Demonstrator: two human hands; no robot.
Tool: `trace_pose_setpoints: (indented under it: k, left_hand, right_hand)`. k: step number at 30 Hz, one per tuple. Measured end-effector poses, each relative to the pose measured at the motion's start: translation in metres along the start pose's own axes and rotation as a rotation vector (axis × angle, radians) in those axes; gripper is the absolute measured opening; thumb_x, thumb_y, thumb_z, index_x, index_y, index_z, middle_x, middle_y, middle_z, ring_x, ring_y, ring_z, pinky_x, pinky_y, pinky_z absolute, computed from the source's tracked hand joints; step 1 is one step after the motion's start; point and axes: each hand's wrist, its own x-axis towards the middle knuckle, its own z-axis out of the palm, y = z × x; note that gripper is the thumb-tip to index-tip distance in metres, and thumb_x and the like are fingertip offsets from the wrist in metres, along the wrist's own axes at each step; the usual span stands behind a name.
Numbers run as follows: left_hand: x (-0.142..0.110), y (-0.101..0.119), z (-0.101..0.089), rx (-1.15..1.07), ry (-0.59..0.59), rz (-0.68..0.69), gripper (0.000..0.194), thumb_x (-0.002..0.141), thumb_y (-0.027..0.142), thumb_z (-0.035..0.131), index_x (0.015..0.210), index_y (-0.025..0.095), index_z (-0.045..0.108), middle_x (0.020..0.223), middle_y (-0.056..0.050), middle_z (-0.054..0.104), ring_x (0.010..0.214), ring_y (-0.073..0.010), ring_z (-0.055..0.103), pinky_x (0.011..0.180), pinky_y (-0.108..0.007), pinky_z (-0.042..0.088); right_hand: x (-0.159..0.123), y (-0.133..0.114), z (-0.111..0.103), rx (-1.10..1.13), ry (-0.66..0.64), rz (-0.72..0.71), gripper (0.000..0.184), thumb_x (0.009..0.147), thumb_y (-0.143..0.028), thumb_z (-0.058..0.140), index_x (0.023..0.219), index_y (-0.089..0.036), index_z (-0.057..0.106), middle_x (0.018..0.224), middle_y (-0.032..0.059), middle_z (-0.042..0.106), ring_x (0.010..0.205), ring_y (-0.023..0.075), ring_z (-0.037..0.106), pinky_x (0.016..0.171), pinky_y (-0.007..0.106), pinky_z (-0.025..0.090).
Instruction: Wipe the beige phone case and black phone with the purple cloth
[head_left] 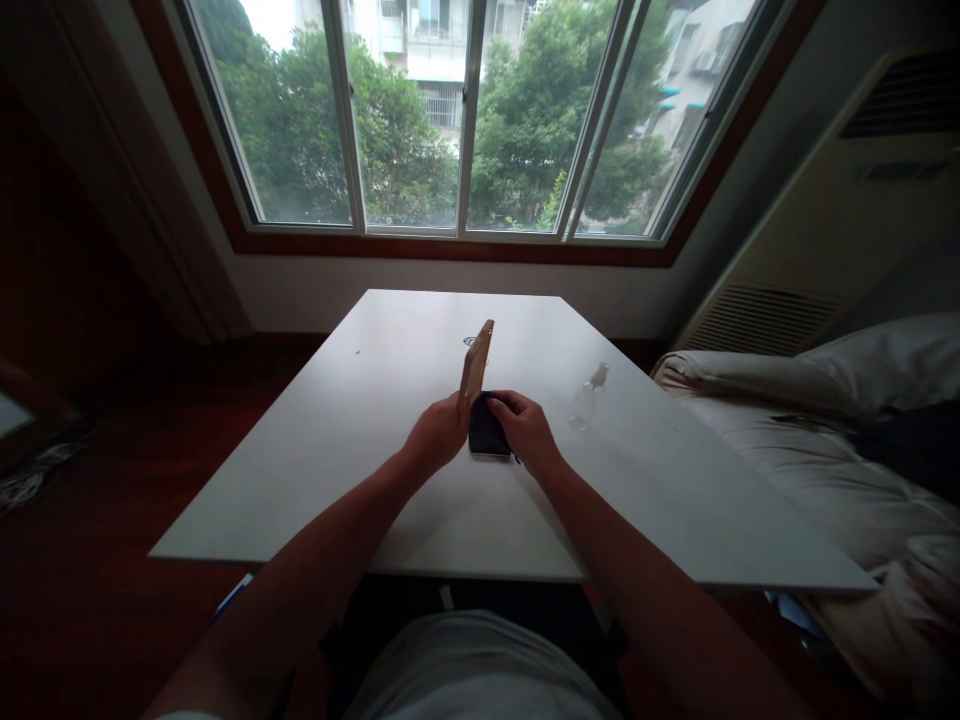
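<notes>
Dark cloth point(487, 425) is bunched under my right hand point(527, 428), whose grip is closed on it, pressing against the lower end of a tan phone-like slab point(477, 362). My left hand point(437, 432) grips that slab at its base, holding it tilted on edge at the middle of the white counter point(337, 440). I judge steady support and short, light strokes best. At three o'clock lies a clear spray bottle point(589, 397); beyond, bedding point(817, 440).

Bare forearms, pale grey shirt point(480, 665)
</notes>
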Motion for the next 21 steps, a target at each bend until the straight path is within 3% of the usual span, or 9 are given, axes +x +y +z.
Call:
trace_pose_setpoints:
  k: [3, 9, 14, 21]
  left_hand:
    - [-0.001, 0.001, 0.001, 0.009, -0.038, 0.004, 0.046, 0.107, 0.038, 0.025, 0.103, 0.015, 0.065, 0.084, -0.011, 0.070, 0.075, -0.0227, 0.066, 0.068, -0.032, 0.046]
    - [-0.004, 0.007, -0.001, 0.018, -0.122, 0.067, 0.050, 0.108, 0.041, 0.022, 0.109, 0.015, 0.065, 0.091, -0.013, 0.073, 0.079, -0.0253, 0.069, 0.067, -0.033, 0.047]
    - [-0.007, 0.011, -0.004, 0.045, -0.149, 0.106, 0.048, 0.108, 0.040, 0.021, 0.120, 0.018, 0.062, 0.098, -0.011, 0.074, 0.083, -0.0260, 0.071, 0.069, -0.033, 0.048]
    - [-0.005, 0.007, 0.000, 0.042, -0.136, 0.038, 0.050, 0.108, 0.041, 0.020, 0.108, 0.017, 0.064, 0.093, -0.011, 0.073, 0.082, -0.0252, 0.070, 0.070, -0.033, 0.048]
  right_hand:
    - [-0.002, -0.002, 0.003, -0.013, -0.012, -0.049, 0.035, 0.084, -0.042, 0.068, 0.107, -0.016, 0.067, 0.095, 0.0061, 0.075, 0.082, 0.0188, 0.069, 0.075, 0.030, 0.054]
    - [-0.003, 0.000, 0.001, -0.354, 0.088, -0.135, 0.031, 0.089, -0.046, 0.063, 0.101, -0.018, 0.065, 0.091, 0.0052, 0.074, 0.081, 0.0193, 0.068, 0.074, 0.031, 0.050]
    - [-0.004, 0.001, 0.002, -0.514, 0.179, -0.133, 0.025, 0.088, -0.043, 0.063, 0.099, -0.021, 0.063, 0.083, 0.0028, 0.073, 0.073, 0.0194, 0.067, 0.067, 0.030, 0.048]
    - [-0.010, -0.005, 0.006, -0.566, 0.154, -0.236, 0.022, 0.092, -0.042, 0.059, 0.099, -0.023, 0.066, 0.091, 0.0034, 0.073, 0.081, 0.0201, 0.067, 0.074, 0.031, 0.049]
